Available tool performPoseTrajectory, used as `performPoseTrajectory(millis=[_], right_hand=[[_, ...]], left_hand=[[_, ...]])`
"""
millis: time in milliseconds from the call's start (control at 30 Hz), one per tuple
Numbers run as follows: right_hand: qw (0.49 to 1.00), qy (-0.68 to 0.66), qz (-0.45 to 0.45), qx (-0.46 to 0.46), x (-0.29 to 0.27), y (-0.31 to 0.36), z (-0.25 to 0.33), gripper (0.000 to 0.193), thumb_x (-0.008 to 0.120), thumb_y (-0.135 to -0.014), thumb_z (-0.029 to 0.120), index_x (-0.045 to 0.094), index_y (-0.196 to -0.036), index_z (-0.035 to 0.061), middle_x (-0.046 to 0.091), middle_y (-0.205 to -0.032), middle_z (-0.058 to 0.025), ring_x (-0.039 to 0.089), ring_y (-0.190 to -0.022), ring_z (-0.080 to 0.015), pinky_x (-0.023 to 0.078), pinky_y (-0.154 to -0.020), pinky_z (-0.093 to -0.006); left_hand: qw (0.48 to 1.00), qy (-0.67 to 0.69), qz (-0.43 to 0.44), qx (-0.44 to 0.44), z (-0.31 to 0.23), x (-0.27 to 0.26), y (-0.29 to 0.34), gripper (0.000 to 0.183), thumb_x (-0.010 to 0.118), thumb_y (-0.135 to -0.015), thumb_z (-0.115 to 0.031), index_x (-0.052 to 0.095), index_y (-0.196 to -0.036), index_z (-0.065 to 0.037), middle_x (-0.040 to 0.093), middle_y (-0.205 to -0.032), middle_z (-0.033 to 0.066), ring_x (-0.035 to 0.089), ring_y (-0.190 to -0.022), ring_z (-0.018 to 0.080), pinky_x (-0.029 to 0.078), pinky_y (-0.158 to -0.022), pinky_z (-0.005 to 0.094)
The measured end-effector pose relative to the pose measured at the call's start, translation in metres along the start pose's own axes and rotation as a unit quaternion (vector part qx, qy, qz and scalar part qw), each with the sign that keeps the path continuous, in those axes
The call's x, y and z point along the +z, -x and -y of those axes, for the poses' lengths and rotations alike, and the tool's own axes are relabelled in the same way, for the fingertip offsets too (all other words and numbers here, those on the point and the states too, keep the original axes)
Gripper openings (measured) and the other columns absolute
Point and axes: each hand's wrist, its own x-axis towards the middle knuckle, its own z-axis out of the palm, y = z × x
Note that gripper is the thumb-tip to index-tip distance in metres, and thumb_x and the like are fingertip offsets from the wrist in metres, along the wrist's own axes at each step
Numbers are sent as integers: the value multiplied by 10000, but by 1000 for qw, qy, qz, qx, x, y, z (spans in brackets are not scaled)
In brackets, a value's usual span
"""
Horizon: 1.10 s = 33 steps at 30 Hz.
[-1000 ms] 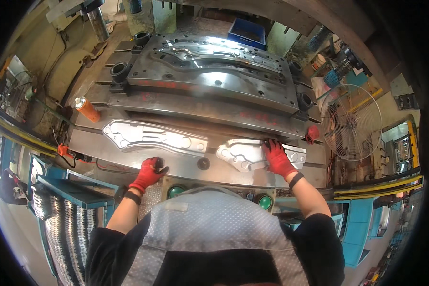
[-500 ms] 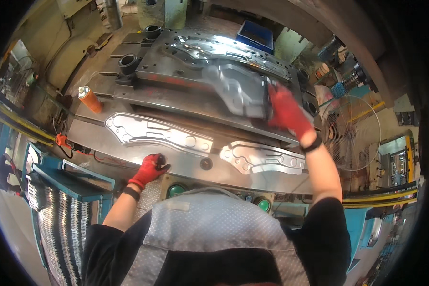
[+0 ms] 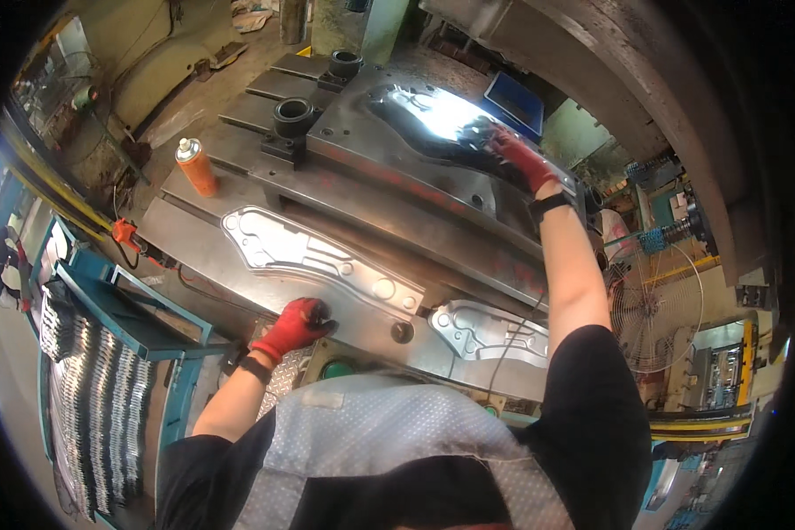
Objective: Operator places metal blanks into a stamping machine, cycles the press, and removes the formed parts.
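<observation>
My right hand [image 3: 518, 157], in a red glove with dark fingertips, reaches over the die. Its fingers are on the right part of a shiny stamped metal panel [image 3: 437, 113] and appear closed on it; glare and blur hide the exact grip. My left hand [image 3: 296, 329], gloved alike, rests at the near bench edge, its fingers loosely bent, apart and holding nothing. Just beyond it lies a long stamped metal panel [image 3: 314, 256] with round and grooved shapes. Farther right, a second such panel [image 3: 486, 334] lies partly behind my right arm.
The heavy steel die [image 3: 362, 163] fills the far middle, with ring-shaped posts [image 3: 293, 115] at its left. An orange spray can [image 3: 196, 168] stands left. Stacked metal parts [image 3: 97, 397] sit lower left beside a blue frame. A blue bin [image 3: 514, 104] and wire-guarded fan [image 3: 654, 309] are right.
My right hand has carried the panel farther away over the die, from its near side to its far side. My left hand stays at the bench edge. The view has turned somewhat.
</observation>
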Motion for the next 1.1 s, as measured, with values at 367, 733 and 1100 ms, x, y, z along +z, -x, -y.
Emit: performPoseTrajectory(millis=[367, 733, 1100], right_hand=[[923, 328, -175, 102, 56, 19, 75, 495, 446, -918, 317, 350, -1399, 253, 348, -1439, -117, 304, -1319, -387, 215, -1063, -581], [953, 177, -247, -11, 101, 90, 234, 481, 616, -802, 239, 500, -1249, 103, 536, -1219, -156, 506, -1119, -331, 416, -934, -426], [884, 17, 155, 441, 262, 396, 204, 205, 548, -790, 208, 678, -841, 57, 656, -895, -184, 648, -821, -331, 522, -710, -418]], left_hand=[[999, -28, -13, 23, 29, 18, 5, 311, 744, -717, -275, 595, -881, -57, 610, -822, 132, 575, -773, 334, 468, -694, 396], [991, -107, -34, 74, -6, 19, 32, 263, 713, -724, -253, 572, -833, -61, 590, -778, 148, 570, -781, 361, 456, -663, 431], [955, -65, 285, -46, 136, 123, 120, 267, 626, -744, -287, 660, -882, -61, 654, -851, 173, 634, -793, 337, 491, -686, 445]])
